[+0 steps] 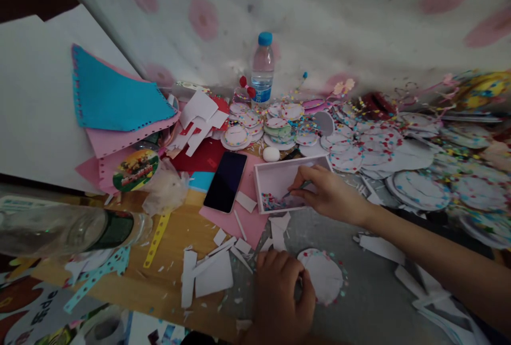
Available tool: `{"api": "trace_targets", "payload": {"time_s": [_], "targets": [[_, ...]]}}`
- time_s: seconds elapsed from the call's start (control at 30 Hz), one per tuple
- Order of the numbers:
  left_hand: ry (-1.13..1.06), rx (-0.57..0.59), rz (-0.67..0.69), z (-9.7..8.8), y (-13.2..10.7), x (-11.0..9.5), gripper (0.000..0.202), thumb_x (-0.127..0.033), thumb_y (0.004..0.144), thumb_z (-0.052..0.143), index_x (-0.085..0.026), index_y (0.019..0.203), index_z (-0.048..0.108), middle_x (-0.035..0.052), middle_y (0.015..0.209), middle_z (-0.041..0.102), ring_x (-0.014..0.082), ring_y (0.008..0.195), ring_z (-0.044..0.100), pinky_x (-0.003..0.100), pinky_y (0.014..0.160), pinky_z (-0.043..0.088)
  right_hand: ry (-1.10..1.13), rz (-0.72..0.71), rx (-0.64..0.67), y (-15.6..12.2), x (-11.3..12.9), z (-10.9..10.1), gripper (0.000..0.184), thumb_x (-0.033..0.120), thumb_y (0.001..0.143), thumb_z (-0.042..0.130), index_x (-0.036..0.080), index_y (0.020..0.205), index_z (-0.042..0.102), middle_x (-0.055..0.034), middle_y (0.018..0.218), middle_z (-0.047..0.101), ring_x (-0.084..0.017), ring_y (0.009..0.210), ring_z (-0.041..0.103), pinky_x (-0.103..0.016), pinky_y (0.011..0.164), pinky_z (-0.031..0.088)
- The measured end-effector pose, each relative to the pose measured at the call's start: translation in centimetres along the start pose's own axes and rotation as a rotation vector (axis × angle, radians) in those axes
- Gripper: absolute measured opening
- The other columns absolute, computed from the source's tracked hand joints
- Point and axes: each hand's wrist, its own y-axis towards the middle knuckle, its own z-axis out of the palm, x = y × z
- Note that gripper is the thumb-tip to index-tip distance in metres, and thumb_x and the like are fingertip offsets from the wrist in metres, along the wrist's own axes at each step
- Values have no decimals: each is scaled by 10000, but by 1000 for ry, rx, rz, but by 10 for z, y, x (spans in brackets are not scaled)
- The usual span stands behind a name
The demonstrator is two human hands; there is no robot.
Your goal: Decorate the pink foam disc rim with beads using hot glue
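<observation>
My right hand reaches into a shallow white box, its fingers pinched on a thin grey tool, perhaps tweezers. The tool's tip is beside small red, blue and green decorating bits in the box's near left corner. Nearer to me, my left hand is closed, with curled fingers and the thumb at the left edge of a round white paper disc. The disc lies flat, with small coloured bits along its edge. Part of the grip on it is hidden by the hand.
A phone lies left of the box on pink paper. Stacked decorated discs spread behind and right. A water bottle stands at the back; a clear bottle lies left. Paper scraps litter the front.
</observation>
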Motion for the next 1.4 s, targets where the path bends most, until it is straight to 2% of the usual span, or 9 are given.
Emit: {"api": "trace_targets", "payload": {"time_s": [0.37, 0.57, 0.77, 0.93, 1.03, 1.1, 1.23, 1.33, 1.4], "targets": [[12, -1, 6, -1, -1, -2, 127, -83, 761, 546, -205, 732, 523, 27, 705, 596, 208, 710, 551, 377, 680, 370, 33, 15, -167, -10, 8, -10, 96, 249, 786, 658, 243, 769, 565, -25, 757, 660, -207, 737, 623, -353, 677, 476], [-12, -48, 7, 1, -3, -1, 141, -100, 818, 504, -203, 723, 519, 36, 712, 599, 215, 726, 555, 380, 703, 384, 174, 4, -388, -15, 21, -22, 159, 295, 783, 697, 256, 764, 544, -14, 750, 662, -201, 738, 639, -353, 677, 489], [18, -203, 45, -2, -6, -7, 131, -101, 832, 516, -198, 868, 596, 58, 828, 639, 232, 811, 573, 391, 762, 408, 278, 11, -503, -47, 48, -44, 187, 259, 783, 713, 261, 775, 527, -14, 787, 690, -215, 789, 667, -376, 725, 493], [-30, -381, 82, -23, -5, -23, 188, -112, 861, 512, -195, 993, 616, 73, 939, 647, 229, 931, 574, 387, 850, 422, 328, 21, -525, -86, 66, -50, 194, 245, 785, 713, 260, 769, 520, -22, 803, 702, -220, 793, 674, -380, 737, 491], [-211, -410, 46, -33, -6, -26, 134, -161, 893, 494, -188, 888, 626, 57, 870, 648, 195, 866, 600, 323, 791, 461, 325, 20, -536, -107, 69, -46, 185, 222, 790, 707, 251, 776, 525, -22, 807, 697, -203, 773, 672, -355, 705, 490], [-375, -426, -64, -36, -8, -24, 184, -238, 913, 493, -182, 799, 625, 23, 720, 627, 157, 703, 601, 262, 662, 469, 336, 21, -546, -119, 68, -43, 182, 213, 792, 705, 248, 781, 526, -21, 808, 695, -197, 774, 668, -346, 698, 491], [-624, -576, -309, -40, -13, -15, 399, -367, 913, 469, -166, 588, 587, -78, 365, 330, 74, 331, 305, 200, 385, 267, 330, 31, -590, -136, 67, -37, 186, 227, 781, 717, 239, 766, 532, -27, 793, 689, -204, 785, 665, -348, 702, 486], [-670, -728, -304, -47, -17, -12, 464, -358, 893, 451, -166, 479, 534, -74, 346, 290, 64, 329, 250, 203, 387, 227, 345, 40, -610, -147, 69, -36, 188, 246, 776, 722, 234, 766, 535, -29, 784, 680, -213, 791, 667, -351, 700, 486], [-674, -719, -243, -52, -19, -16, 417, -338, 880, 477, -163, 508, 553, -65, 387, 333, 70, 370, 292, 198, 413, 253, 362, 35, -606, -152, 72, -38, 187, 246, 779, 718, 233, 770, 532, -28, 790, 682, -215, 804, 672, -352, 708, 490]]}}
